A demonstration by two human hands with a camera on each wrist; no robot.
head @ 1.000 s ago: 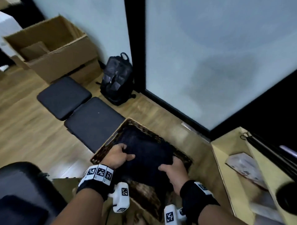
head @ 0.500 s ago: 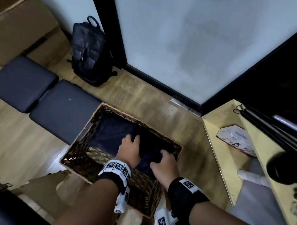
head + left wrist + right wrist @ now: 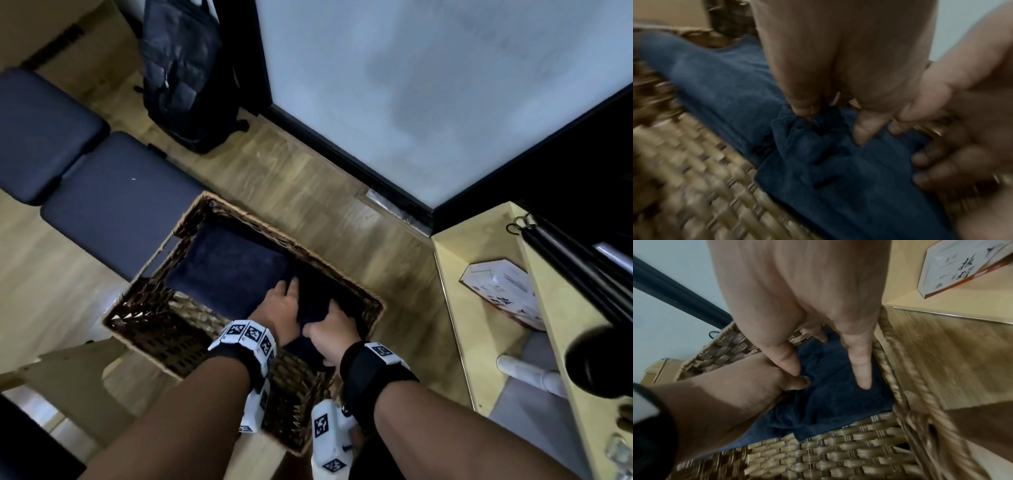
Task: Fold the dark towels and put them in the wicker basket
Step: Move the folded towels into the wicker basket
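Observation:
The wicker basket (image 3: 253,219) stands on the wooden floor. A folded dark blue towel (image 3: 226,270) lies flat in its left half. A second dark towel (image 3: 313,310) sits bunched in the right half under both hands. My left hand (image 3: 284,294) has curled fingers that pinch a fold of this towel (image 3: 818,146). My right hand (image 3: 329,322) pushes straight fingers (image 3: 861,369) down onto the towel (image 3: 828,402) beside the basket's right wall (image 3: 892,369). The two hands nearly touch. In the right wrist view my left hand (image 3: 797,382) comes in from the left.
A black backpack (image 3: 185,75) leans by the dark frame of a frosted panel (image 3: 342,150). Two dark cushioned stools (image 3: 113,202) stand left of the basket. On the right, a pale wooden shelf (image 3: 455,308) holds a white box (image 3: 500,291).
Both hands lowered the dark towel into the basket and moved together toward its right end. The head view tilted down and closer.

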